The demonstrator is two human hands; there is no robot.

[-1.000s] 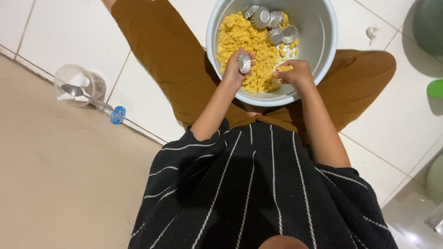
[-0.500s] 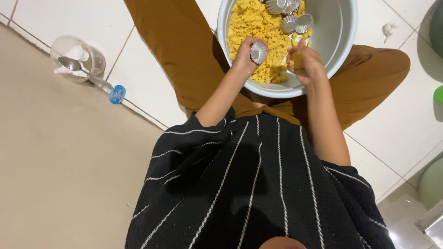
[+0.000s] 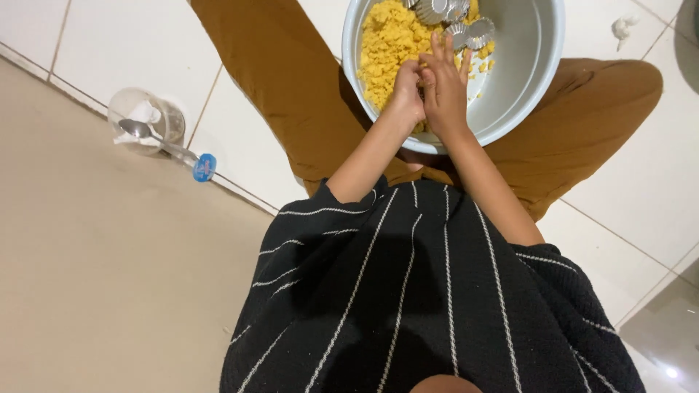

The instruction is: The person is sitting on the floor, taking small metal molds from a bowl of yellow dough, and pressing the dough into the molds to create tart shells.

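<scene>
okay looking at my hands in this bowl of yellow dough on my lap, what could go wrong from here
The big metal bowl rests on your lap, not the floor, so pressing with both the left hand and right hand near its front rim might tip it. Crumbly yellow dough could spill onto your brown trousers. The small fluted tins lie loose in the bowl and may get buried in dough.
</scene>
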